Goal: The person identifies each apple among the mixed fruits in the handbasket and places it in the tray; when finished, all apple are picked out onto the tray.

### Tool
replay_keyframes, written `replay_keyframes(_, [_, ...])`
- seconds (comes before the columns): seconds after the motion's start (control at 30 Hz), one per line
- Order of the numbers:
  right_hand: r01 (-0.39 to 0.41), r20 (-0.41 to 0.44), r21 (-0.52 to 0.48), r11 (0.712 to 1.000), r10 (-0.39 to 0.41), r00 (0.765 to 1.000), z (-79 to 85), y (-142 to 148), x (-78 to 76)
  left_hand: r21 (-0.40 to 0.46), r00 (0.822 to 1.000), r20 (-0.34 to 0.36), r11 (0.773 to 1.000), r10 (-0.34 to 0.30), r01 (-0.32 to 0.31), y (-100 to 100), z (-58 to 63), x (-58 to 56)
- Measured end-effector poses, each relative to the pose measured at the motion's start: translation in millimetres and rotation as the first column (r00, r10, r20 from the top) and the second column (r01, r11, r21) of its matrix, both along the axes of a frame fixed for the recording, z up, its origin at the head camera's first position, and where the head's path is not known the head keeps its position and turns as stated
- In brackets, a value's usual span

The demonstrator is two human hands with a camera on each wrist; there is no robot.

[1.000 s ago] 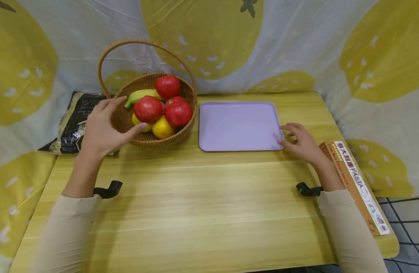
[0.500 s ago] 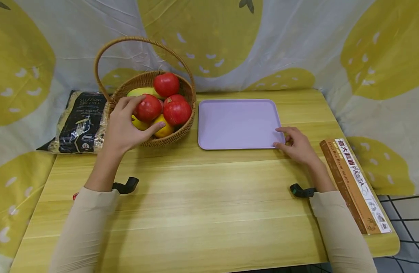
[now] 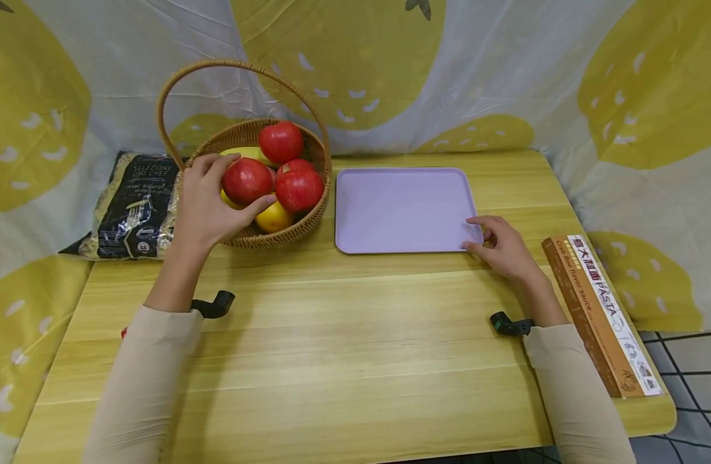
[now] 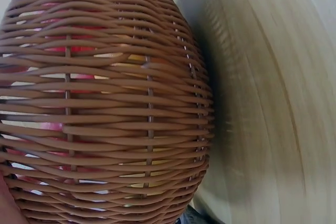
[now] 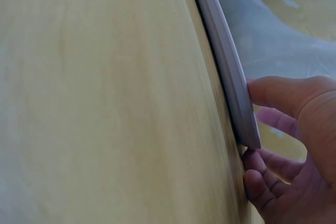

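Note:
My left hand [image 3: 203,205] reaches into the wicker basket [image 3: 274,240] from its left side. Its fingers and thumb curl round a red, apple-like fruit [image 3: 247,182], the leftmost red one. In the left wrist view the basket wall [image 4: 105,108] hides most of that hand. At the right end of the lilac tray [image 3: 402,209], my right hand [image 3: 502,248] grips the front corner. The right wrist view shows the thumb [image 5: 278,93] against the rim and curled fingers at the tray's end.
Other red fruits [image 3: 299,187], a yellow fruit [image 3: 274,218] and a banana [image 3: 254,153] share the basket. A tall handle [image 3: 239,63] arches over it. A black pasta bag [image 3: 138,206] lies to its left. A brown pasta box [image 3: 601,316] lies at the table's right edge.
My left hand has moved right and into the basket, closing round the red fruit. My right hand has moved left onto the tray's corner. Over the last half second both have barely moved.

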State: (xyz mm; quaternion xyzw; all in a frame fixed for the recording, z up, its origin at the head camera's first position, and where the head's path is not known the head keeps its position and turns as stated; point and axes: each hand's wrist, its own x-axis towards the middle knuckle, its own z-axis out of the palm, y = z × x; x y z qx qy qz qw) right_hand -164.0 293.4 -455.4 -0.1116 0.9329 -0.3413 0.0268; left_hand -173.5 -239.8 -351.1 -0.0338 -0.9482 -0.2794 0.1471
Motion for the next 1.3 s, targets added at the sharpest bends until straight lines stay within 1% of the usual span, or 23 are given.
replay_keyframes(0.17, [0.005, 0.002, -0.004, 1.0, -0.005, 1.0, -0.7, 1.0, 0.2, -0.027, 0.997, 0.081, 1.0, 0.005, -0.002, -0.9, 2.4, -4.4])
replay_keyframes(0.3, [0.01, 0.002, -0.012, 1.0, -0.01, 1.0, -2.3, 1.0, -0.2, -0.048, 0.987, 0.158, 0.999, -0.001, 0.008, -1.5, 5.4, -8.2])
replay_keyframes(0.43, [-0.001, 0.007, -0.02, 1.0, 0.001, 1.0, -4.8, 1.6, -1.2, -0.052, 0.98, 0.197, 0.998, -0.009, 0.02, -2.7, 7.5, -11.6])
replay_keyframes(0.57, [-0.014, 0.009, -0.029, 0.999, 0.014, 1.0, -7.5, 3.2, -2.2, -0.048, 0.976, 0.215, 0.998, -0.025, 0.037, -4.0, 8.5, -15.3])
replay_keyframes(0.67, [-0.01, 0.017, -0.041, 0.999, 0.01, 1.0, -9.3, 4.4, -2.6, -0.054, 0.97, 0.241, 0.997, -0.033, 0.048, -4.5, 9.0, -18.5])
replay_keyframes(0.8, [0.007, 0.049, -0.05, 0.999, -0.004, 0.999, -11.8, 5.5, -4.3, -0.063, 0.962, 0.27, 0.996, -0.04, 0.059, -5.3, 9.0, -22.7])
replay_keyframes(0.9, [0.004, 0.052, -0.067, 0.998, 0.0, 0.999, -13.2, 6.1, -5.0, -0.073, 0.959, 0.281, 0.995, -0.05, 0.073, -6.3, 7.9, -25.6])
replay_keyframes(1.07, [-0.015, 0.022, -0.088, 0.996, 0.017, 1.0, -13.9, 6.8, -3.9, -0.096, 0.952, 0.298, 0.99, -0.067, 0.1, -6.6, 6.4, -29.1])
replay_keyframes(1.3, [0.018, 0.048, -0.093, 0.995, -0.013, 0.999, -15.8, 7.0, -2.8, -0.084, 0.949, 0.299, 0.987, -0.104, 0.135, -5.5, 6.3, -31.9])
